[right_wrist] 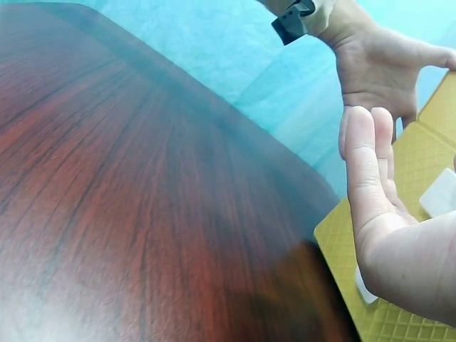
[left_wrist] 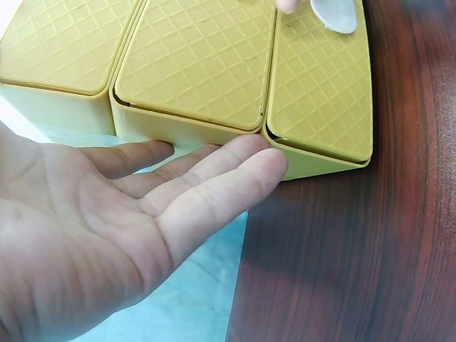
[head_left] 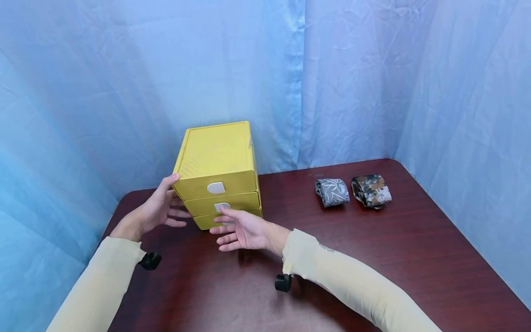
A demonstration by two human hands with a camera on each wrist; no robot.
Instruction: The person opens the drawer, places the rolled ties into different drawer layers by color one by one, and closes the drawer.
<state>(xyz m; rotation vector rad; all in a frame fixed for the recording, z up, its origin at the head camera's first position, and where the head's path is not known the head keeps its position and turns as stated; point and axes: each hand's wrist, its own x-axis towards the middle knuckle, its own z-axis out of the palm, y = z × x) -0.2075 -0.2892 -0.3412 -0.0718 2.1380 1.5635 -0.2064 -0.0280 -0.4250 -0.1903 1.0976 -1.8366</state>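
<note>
A yellow cabinet [head_left: 217, 152] with three stacked drawers stands towards the back left of the table. Its drawer fronts carry a diamond pattern and white handles, and all three drawers are pushed in. My left hand [head_left: 159, 207] is at the cabinet's left side, thumb at the top front corner. In the left wrist view its straight fingers [left_wrist: 221, 196] lie along that side. My right hand [head_left: 244, 229] is before the lower drawers, its thumb by the middle handle [head_left: 221, 207] and its fingers extended. Whether the thumb touches the handle I cannot tell. The bottom handle is mostly hidden.
On the right of the dark red wooden table [head_left: 332, 258] lie two folded cloth bundles, a grey leaf-patterned one [head_left: 333, 192] and a brown camouflage one [head_left: 371, 190]. Light blue curtains [head_left: 348, 83] hang behind and along both sides of the table.
</note>
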